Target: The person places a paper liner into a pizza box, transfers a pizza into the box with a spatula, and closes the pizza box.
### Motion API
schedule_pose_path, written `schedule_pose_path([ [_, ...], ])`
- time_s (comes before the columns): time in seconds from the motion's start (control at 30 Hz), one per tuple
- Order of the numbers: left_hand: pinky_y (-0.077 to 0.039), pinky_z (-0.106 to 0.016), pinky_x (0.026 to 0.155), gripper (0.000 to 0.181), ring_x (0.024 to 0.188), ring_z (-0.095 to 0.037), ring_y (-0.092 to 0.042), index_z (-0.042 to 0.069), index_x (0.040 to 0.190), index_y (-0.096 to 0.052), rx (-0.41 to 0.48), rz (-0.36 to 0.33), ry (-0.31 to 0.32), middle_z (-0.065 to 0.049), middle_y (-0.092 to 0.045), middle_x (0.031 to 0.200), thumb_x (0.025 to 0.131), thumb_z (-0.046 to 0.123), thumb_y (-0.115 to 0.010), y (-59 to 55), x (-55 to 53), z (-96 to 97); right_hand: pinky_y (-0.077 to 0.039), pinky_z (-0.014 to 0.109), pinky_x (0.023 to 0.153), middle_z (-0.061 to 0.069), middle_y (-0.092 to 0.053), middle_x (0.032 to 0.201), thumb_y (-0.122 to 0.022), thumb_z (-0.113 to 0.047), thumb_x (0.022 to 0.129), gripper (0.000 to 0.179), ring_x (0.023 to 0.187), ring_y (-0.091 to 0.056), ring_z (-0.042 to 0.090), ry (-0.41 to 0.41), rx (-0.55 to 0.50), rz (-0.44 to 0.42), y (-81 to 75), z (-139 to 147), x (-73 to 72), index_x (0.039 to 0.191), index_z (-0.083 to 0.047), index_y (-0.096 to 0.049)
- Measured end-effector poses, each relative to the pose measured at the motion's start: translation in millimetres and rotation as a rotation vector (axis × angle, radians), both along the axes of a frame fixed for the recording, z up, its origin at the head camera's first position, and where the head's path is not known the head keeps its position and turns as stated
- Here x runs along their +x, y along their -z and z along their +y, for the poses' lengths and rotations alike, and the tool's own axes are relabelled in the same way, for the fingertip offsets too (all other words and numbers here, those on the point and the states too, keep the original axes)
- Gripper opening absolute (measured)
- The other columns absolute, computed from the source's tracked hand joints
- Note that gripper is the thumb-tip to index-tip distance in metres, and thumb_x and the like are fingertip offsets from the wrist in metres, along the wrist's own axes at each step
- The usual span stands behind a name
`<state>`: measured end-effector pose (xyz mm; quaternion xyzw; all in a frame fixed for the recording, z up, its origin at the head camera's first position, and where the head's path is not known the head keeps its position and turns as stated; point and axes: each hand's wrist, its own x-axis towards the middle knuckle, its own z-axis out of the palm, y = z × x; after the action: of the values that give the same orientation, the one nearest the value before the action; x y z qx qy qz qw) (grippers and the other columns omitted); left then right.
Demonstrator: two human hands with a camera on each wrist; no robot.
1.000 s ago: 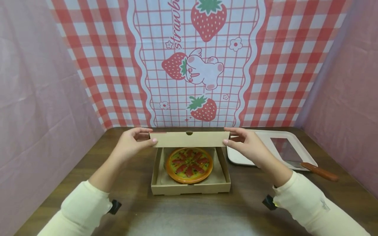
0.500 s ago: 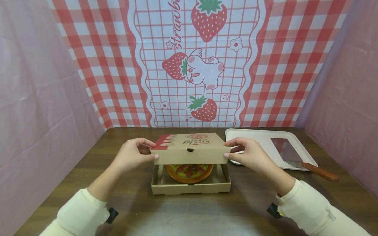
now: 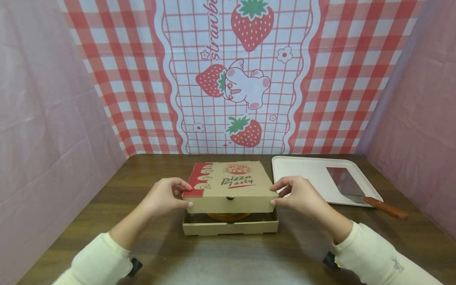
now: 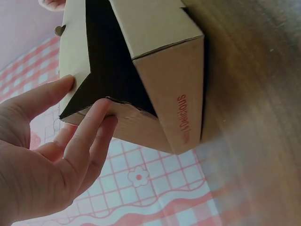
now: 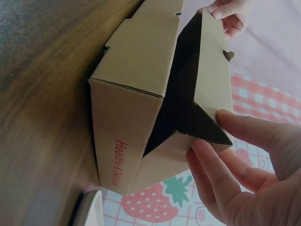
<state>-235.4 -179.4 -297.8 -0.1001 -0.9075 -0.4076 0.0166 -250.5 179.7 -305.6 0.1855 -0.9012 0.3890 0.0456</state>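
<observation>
A cardboard pizza box (image 3: 230, 228) sits mid-table, its lid (image 3: 217, 186) tilted down with a gap left at the front. Through that gap shows a thin orange edge of the pizza (image 3: 229, 217); the rest of it is hidden under the lid. My left hand (image 3: 166, 198) pinches the lid's front left corner, thumb on the front flap and fingers along the side. At the front right corner my right hand (image 3: 297, 196) pinches it the same way. Both wrist views show the dark opening between lid flap (image 4: 77, 52) and box base (image 5: 136, 61).
To the right lies a white tray (image 3: 303, 168). A pizza server (image 3: 345, 182) with a wooden handle rests across it, handle past the tray's near right edge. Behind the wooden table (image 3: 228, 261) hangs a strawberry-print checked cloth (image 3: 132, 79), with pink cloth at both sides.
Both hands have brought the lid down and toward the front. It now covers nearly all of the pizza, and its printed top faces up. Tray and server have stayed put.
</observation>
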Motion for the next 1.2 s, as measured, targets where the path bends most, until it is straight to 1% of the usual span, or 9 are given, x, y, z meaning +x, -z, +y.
schedule_pose_path([
  [0.2, -0.054, -0.033, 0.073, 0.036, 0.083, -0.016, -0.063, 0.005, 0.099, -0.068, -0.005, -0.037, -0.009, -0.005, -0.068, 0.095, 0.069, 0.007, -0.088, 6.5, 1.5, 1.1, -0.053, 0.027, 0.058, 0.002, -0.069, 0.081, -0.086, -0.006, 0.069, 0.025, 0.075, -0.064, 0.015, -0.018, 0.007, -0.022, 5.5, -2.2, 2.3, 0.089, -0.005, -0.071],
  [0.37, -0.053, -0.035, 0.075, 0.037, 0.080, -0.015, -0.063, 0.006, 0.096, -0.067, -0.016, -0.035, 0.009, -0.003, -0.068, 0.092, 0.067, 0.006, -0.089, 11.4, 1.9, 0.6, -0.052, 0.027, 0.057, 0.002, -0.066, 0.074, -0.086, -0.004, 0.067, 0.026, 0.071, -0.061, 0.014, -0.028, 0.014, -0.026, 9.3, -4.1, 2.6, 0.086, -0.005, -0.069],
  [0.43, -0.053, -0.034, 0.075, 0.037, 0.079, -0.015, -0.063, 0.006, 0.095, -0.066, -0.015, -0.038, 0.017, -0.003, -0.068, 0.091, 0.066, 0.005, -0.089, 13.4, 2.0, 0.5, -0.051, 0.027, 0.057, 0.001, -0.066, 0.074, -0.087, -0.003, 0.066, 0.026, 0.069, -0.061, 0.013, -0.032, 0.024, -0.022, 10.8, -4.6, 2.6, 0.085, -0.006, -0.069],
  [0.6, -0.053, -0.035, 0.075, 0.038, 0.079, -0.015, -0.063, 0.006, 0.094, -0.064, -0.011, -0.049, 0.016, -0.004, -0.066, 0.090, 0.065, 0.003, -0.089, 17.3, 3.0, 1.8, -0.051, 0.027, 0.059, -0.001, -0.064, 0.075, -0.087, -0.002, 0.064, 0.026, 0.069, -0.060, 0.012, -0.036, 0.046, -0.012, 14.2, -5.7, 2.9, 0.082, -0.007, -0.068],
  [0.83, -0.053, -0.036, 0.075, 0.038, 0.078, -0.016, -0.063, 0.007, 0.093, -0.063, -0.035, -0.051, 0.021, -0.004, -0.064, 0.091, 0.066, 0.003, -0.089, 18.8, 3.3, 2.7, -0.051, 0.026, 0.060, -0.001, -0.063, 0.078, -0.087, -0.001, 0.062, 0.027, 0.069, -0.061, 0.012, -0.045, 0.057, 0.001, 16.8, -5.8, 3.8, 0.081, -0.007, -0.067],
  [1.03, -0.052, -0.037, 0.075, 0.039, 0.078, -0.016, -0.061, 0.008, 0.091, -0.062, -0.092, -0.006, 0.036, -0.005, -0.060, 0.092, 0.064, 0.006, -0.090, 20.0, 3.7, 2.6, -0.049, 0.027, 0.062, -0.003, -0.061, 0.076, -0.087, -0.002, 0.062, 0.028, 0.068, -0.058, 0.010, -0.055, 0.105, 0.037, 16.0, -4.7, 4.5, 0.082, -0.008, -0.068],
  [1.13, -0.052, -0.036, 0.074, 0.039, 0.078, -0.016, -0.059, 0.009, 0.090, -0.063, -0.143, 0.030, 0.042, -0.005, -0.057, 0.091, 0.063, 0.009, -0.092, 19.7, 4.4, 2.6, -0.049, 0.027, 0.062, -0.003, -0.059, 0.076, -0.087, -0.003, 0.063, 0.028, 0.067, -0.057, 0.009, -0.080, 0.146, 0.087, 15.3, -3.6, 4.5, 0.082, -0.009, -0.068],
  [1.2, -0.051, -0.035, 0.073, 0.038, 0.079, -0.016, -0.057, 0.010, 0.089, -0.064, -0.185, 0.059, 0.058, -0.004, -0.056, 0.089, 0.063, 0.010, -0.092, 18.7, 5.0, 2.4, -0.050, 0.026, 0.063, -0.003, -0.059, 0.079, -0.087, -0.004, 0.063, 0.028, 0.068, -0.057, 0.008, -0.102, 0.175, 0.131, 15.3, -2.4, 4.2, 0.082, -0.009, -0.068],
])
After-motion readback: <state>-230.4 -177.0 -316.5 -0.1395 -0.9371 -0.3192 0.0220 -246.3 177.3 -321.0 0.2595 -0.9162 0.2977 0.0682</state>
